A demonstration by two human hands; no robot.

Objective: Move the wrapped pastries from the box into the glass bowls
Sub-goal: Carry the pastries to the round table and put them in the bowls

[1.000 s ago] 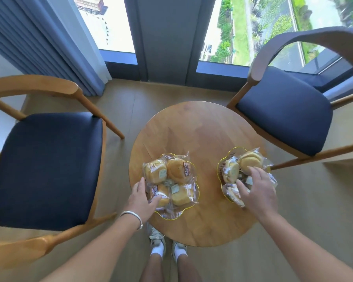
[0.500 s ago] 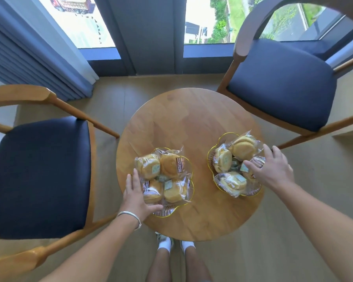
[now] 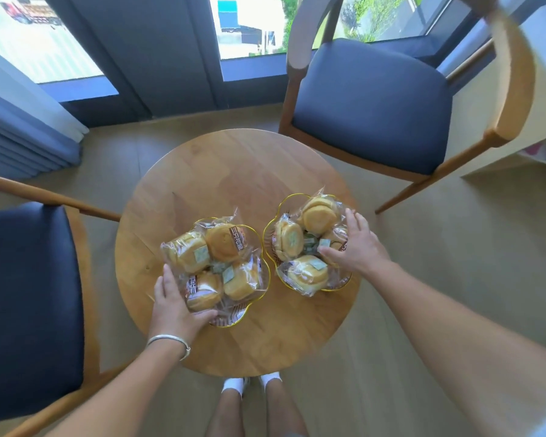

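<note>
Two gold-rimmed glass bowls stand on a round wooden table (image 3: pixel 234 171). The left bowl (image 3: pixel 234 320) holds several wrapped pastries (image 3: pixel 224 244). The right bowl (image 3: pixel 338 283) holds several more wrapped pastries (image 3: pixel 319 212). My left hand (image 3: pixel 172 305), with a bracelet on its wrist, grips the left bowl's near-left rim, thumb under the edge. My right hand (image 3: pixel 356 244) lies over the right bowl's right side, fingers spread across the wrappers and the rim. No box is in view.
A blue-cushioned wooden chair (image 3: pixel 372 102) stands at the table's far right, another one (image 3: pixel 26 294) at its left. Windows and a grey curtain (image 3: pixel 22 130) are beyond. My feet (image 3: pixel 249 384) are under the table's near edge.
The camera has swung so the table sits further left in view. My right hand has moved from the right bowl's near side to its right side. My left hand stays on the left bowl.
</note>
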